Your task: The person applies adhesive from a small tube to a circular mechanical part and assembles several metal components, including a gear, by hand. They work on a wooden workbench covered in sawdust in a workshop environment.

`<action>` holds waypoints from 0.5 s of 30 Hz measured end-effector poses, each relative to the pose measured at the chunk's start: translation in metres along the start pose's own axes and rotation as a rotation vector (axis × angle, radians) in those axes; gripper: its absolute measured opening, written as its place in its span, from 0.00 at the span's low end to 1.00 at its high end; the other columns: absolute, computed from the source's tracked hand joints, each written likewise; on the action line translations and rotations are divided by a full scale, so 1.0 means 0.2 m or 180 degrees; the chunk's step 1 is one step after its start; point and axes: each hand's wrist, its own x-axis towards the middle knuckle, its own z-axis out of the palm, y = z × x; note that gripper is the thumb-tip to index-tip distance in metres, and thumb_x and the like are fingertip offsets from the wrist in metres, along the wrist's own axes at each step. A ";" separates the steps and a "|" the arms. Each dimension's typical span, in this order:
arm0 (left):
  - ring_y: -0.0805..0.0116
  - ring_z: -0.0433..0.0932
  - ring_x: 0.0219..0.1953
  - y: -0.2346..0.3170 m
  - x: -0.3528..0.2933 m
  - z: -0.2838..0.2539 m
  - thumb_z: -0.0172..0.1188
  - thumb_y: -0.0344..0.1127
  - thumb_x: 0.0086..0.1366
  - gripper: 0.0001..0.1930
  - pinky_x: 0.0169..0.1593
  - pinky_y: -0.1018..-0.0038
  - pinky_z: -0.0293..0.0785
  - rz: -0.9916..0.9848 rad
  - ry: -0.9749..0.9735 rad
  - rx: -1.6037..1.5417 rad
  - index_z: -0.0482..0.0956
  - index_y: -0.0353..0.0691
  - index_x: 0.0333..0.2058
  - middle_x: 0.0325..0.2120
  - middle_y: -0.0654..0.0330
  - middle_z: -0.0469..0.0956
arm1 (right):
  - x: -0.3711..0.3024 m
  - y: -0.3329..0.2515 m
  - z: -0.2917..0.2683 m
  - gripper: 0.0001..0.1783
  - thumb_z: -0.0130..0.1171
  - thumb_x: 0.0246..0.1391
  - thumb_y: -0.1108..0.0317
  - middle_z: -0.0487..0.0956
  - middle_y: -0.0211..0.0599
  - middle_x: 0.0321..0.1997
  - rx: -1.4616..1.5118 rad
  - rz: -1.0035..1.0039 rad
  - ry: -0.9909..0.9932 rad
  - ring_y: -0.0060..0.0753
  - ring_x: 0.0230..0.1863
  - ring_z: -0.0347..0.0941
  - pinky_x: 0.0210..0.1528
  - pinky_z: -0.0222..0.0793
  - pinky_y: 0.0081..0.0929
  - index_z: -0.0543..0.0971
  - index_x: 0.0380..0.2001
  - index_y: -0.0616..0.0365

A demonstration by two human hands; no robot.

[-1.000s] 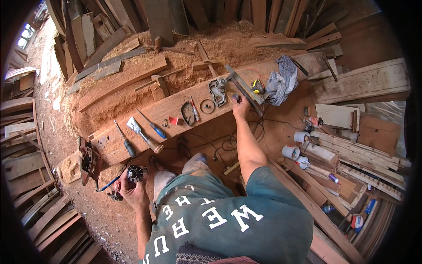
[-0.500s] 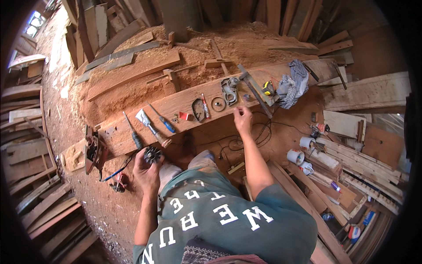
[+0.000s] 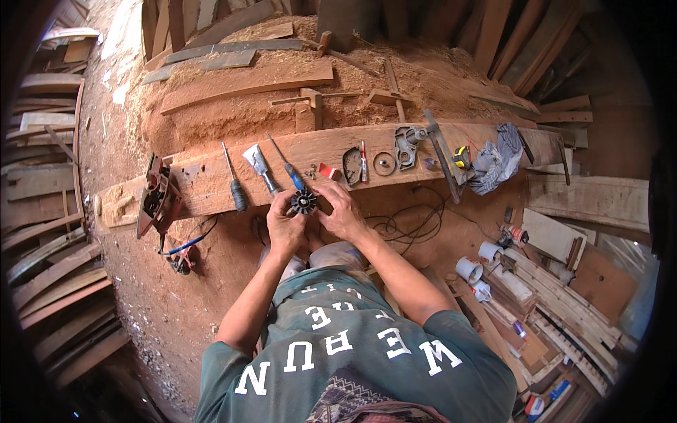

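In front of my body, just off the near edge of a long wooden plank [image 3: 204, 185], I hold a black finned fan wheel [image 3: 303, 202]. My left hand [image 3: 283, 227] closes on its left side. From the right, the fingers of my right hand [image 3: 343, 213] curl against it. Just beyond it on the plank lies a blue-handled screwdriver [image 3: 293, 174]. Beside that are a small red box [image 3: 328, 171], a black curved part [image 3: 347, 169], a slim red tool [image 3: 364, 168], a ring [image 3: 384, 173] and a grey metal housing [image 3: 406, 156].
Leftward on the plank are a dark-handled screwdriver [image 3: 239, 196], a broad-bladed tool [image 3: 255, 159] and a red metal tool body [image 3: 156, 197]. To the right lie a metal bar [image 3: 441, 161], a tape measure [image 3: 462, 156] and a crumpled cloth [image 3: 499, 166]. A cable [image 3: 421, 227] loops on the floor.
My right hand has come from beside the grey housing, leftward to the fan wheel. My left hand has carried the wheel forward and right. The view has shifted.
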 end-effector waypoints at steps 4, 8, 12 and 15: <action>0.69 0.85 0.49 0.04 0.00 0.00 0.77 0.20 0.61 0.19 0.57 0.71 0.82 0.0063 0.0043 0.0106 0.86 0.35 0.50 0.47 0.59 0.85 | 0.03 -0.01 0.05 0.32 0.74 0.48 0.77 0.84 0.49 0.58 -0.0174 -0.0307 0.0007 0.59 0.63 0.78 0.69 0.75 0.53 0.83 0.61 0.60; 0.72 0.85 0.50 0.09 -0.03 -0.05 0.78 0.20 0.62 0.20 0.57 0.73 0.82 0.0110 0.0072 -0.0183 0.85 0.34 0.52 0.49 0.62 0.85 | 0.07 -0.09 0.06 0.32 0.71 0.46 0.78 0.85 0.48 0.56 -0.0209 -0.0534 -0.0147 0.59 0.61 0.79 0.68 0.75 0.55 0.84 0.60 0.60; 0.68 0.85 0.52 0.16 -0.03 -0.15 0.80 0.23 0.60 0.20 0.57 0.71 0.82 0.0361 0.0278 0.0192 0.87 0.34 0.51 0.47 0.58 0.85 | 0.14 -0.23 0.05 0.31 0.75 0.53 0.73 0.85 0.51 0.54 -0.0221 -0.0519 -0.0057 0.59 0.58 0.82 0.67 0.76 0.51 0.83 0.62 0.60; 0.68 0.86 0.52 0.25 -0.07 -0.25 0.83 0.26 0.59 0.21 0.59 0.71 0.82 0.0346 0.0669 0.0286 0.88 0.35 0.51 0.48 0.58 0.86 | 0.08 -0.20 0.02 0.27 0.76 0.60 0.68 0.86 0.47 0.52 -0.0171 0.0027 -0.0581 0.48 0.53 0.84 0.58 0.80 0.41 0.83 0.62 0.61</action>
